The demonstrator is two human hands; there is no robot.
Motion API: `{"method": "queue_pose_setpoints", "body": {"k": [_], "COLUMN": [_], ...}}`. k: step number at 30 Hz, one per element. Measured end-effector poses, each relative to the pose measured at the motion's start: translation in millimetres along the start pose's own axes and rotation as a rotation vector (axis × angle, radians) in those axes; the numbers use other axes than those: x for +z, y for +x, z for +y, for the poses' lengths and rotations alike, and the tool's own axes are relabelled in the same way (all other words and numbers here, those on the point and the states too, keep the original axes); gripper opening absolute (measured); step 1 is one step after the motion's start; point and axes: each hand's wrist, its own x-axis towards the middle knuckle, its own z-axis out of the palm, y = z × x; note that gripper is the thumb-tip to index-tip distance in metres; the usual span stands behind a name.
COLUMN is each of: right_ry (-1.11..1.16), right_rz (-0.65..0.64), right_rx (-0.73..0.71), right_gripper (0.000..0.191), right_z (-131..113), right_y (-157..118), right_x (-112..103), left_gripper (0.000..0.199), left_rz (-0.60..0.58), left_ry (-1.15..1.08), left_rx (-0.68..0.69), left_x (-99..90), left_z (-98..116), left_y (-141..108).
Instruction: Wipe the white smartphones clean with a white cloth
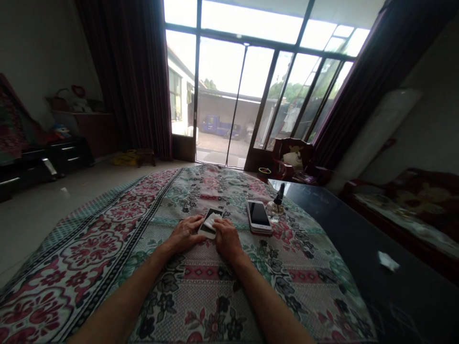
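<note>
A white-framed smartphone with a dark screen (207, 231) lies flat on the patterned tablecloth (211, 286). My left hand (183, 234) grips its left side, fingers along the upper left edge and thumb at the near edge. Pressed on the screen is a folded white tissue (213, 219), pinched in the closed fingers of my right hand (228, 239). Off to the right, another white smartphone (258, 215) rests on top of what looks like a second device. Beside that stack stands a clear, round spray bottle with a black nozzle (278, 197).
A dark table (322, 215) adjoins the cloth on the right, with a crumpled white tissue (388, 261) on it. Beyond are a wooden chair (292, 155) and a wooden sofa (412, 196). Glass doors (222, 105) stand at the back between dark curtains.
</note>
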Motion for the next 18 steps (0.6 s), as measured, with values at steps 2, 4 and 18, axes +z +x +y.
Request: {"method": "queue_pose_setpoints", "body": {"k": [2,4,18], "right_ry": [-0.028,-0.049,-0.125], "right_rz": [-0.002,-0.01,-0.159], "right_rx": [0.029,0.06,0.16], "right_gripper": [0.034,0.037,0.05], "right_z": [8,16,10], "right_y": [12,24,27], "right_x": [1,3,-1], "left_gripper": [0.059,0.059,0.06], "left_rz": [0.003,0.01,-0.008], "left_ry": [-0.003,-0.009,0.033], "left_rx": [0.011,0.029,-0.005], "left_x": [-0.5,-0.9,-3.5], "left_z": [0,1,7], "left_y": [0,0,-1]}}
